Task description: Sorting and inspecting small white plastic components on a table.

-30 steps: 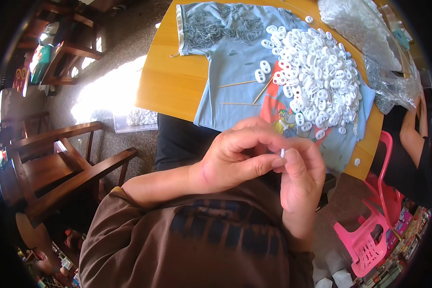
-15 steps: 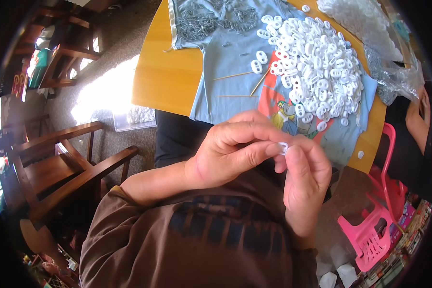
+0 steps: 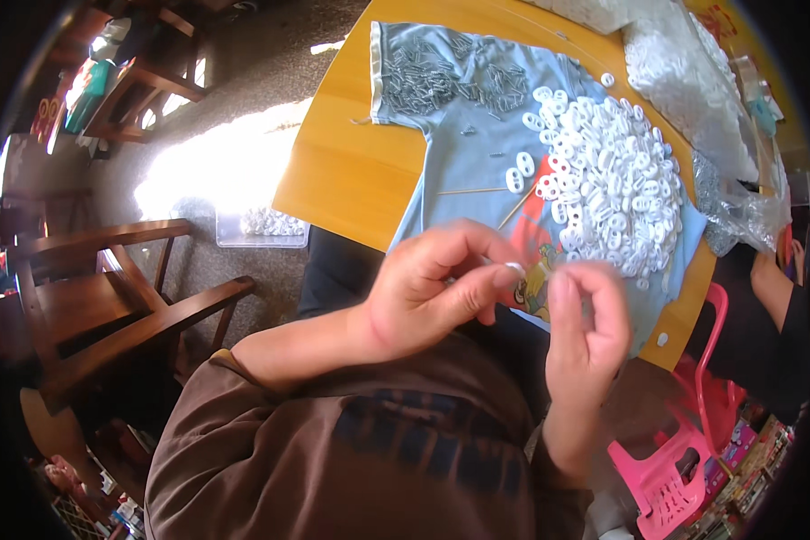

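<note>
Hands meet close in front of the chest, below the near edge of the round yellow wooden surface [image 3: 351, 171]. On the left, the left hand [image 3: 427, 292] is curled, with thumb and finger pinched on a small white plastic ring piece [image 3: 514, 267]. The piece sits at the fingertips, right between the two hands. It is tiny and pale, and its long side cannot be made out. Just to the right, the right hand [image 3: 585, 333] is bent with fingers loosely curled near the piece. Whether it holds anything cannot be told.

Up and to the right of both hands lies a big pile of white plastic ring pieces [image 3: 612, 184] on a light blue shirt [image 3: 459, 135] spread flat on the surface. The right hand is nearer to that pile. Two thin wooden sticks [image 3: 504, 200] lie on the shirt, left of the pile.
</note>
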The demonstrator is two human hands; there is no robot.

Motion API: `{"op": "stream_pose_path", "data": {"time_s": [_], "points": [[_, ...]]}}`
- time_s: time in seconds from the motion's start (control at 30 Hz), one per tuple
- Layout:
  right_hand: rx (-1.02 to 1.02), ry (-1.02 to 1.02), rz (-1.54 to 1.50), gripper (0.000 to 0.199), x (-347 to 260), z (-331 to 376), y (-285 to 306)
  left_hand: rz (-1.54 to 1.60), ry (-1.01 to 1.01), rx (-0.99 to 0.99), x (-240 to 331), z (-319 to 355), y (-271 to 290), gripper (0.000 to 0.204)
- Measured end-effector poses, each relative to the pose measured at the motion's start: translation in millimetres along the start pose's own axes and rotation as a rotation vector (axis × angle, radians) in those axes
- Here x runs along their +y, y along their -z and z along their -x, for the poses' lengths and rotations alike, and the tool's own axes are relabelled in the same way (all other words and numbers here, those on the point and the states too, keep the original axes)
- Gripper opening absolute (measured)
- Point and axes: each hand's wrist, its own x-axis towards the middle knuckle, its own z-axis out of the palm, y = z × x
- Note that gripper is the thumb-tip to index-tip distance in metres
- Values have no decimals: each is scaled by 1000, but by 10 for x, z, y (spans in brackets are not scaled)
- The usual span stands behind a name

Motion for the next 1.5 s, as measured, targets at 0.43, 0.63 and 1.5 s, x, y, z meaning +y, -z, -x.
{"op": "stream_pose_path", "data": {"time_s": [0.43,0.63,1.5], "points": [[-173,361,647,7,154,-1164,-575,-548,-398,107,-19,-223,406,12],[-274,130,486,10,183,-1268,-617,-503,-459,82,-52,-236,449,14],[-247,-216,-514,16,-190,-318,-124,196,91,42,207,-92,198,18]]}}
